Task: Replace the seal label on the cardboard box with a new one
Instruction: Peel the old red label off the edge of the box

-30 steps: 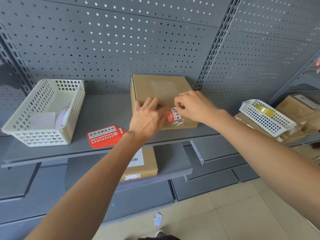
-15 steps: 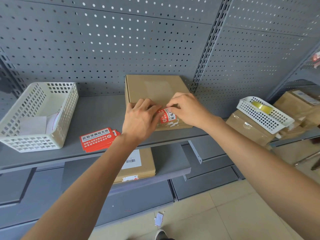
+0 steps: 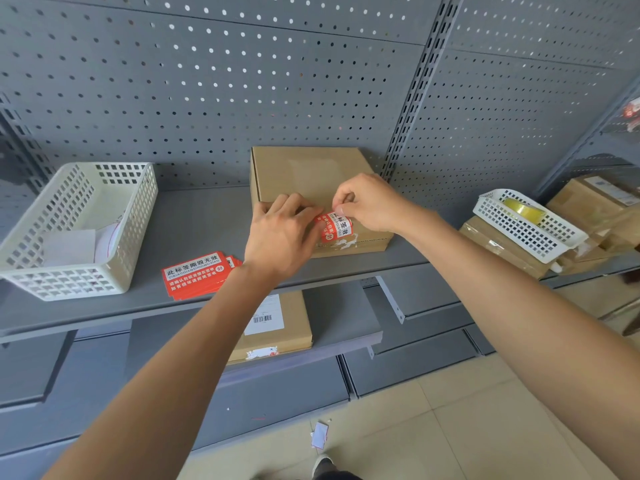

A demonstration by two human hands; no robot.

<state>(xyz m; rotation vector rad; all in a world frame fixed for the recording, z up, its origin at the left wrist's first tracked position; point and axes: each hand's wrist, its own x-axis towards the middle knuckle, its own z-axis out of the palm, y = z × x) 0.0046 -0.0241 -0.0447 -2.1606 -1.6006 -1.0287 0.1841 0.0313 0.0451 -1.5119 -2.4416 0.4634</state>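
A flat cardboard box [image 3: 304, 171] lies on the grey shelf [image 3: 201, 223] against the pegboard wall. A red and white seal label [image 3: 336, 227] sits over its front edge, above white torn residue on the box's front face. My right hand [image 3: 370, 202] pinches the label's upper edge between thumb and forefinger. My left hand [image 3: 282, 233] rests on the box's front left part, its fingers touching the label's left side. A small stack of red seal labels [image 3: 197, 273] lies on the shelf left of my left wrist.
A white plastic basket [image 3: 114, 237] with paper scraps stands at the shelf's left. To the right, another white basket [image 3: 519, 230] with a tape roll [image 3: 524, 209] sits on brown parcels [image 3: 502, 247]. A labelled box [image 3: 277, 327] lies on the lower shelf. A paper scrap [image 3: 319, 435] is on the floor.
The view shifted slightly. Both hands stay at the box's front edge; the label now lies flatter over the edge, with my right hand pinching its top.
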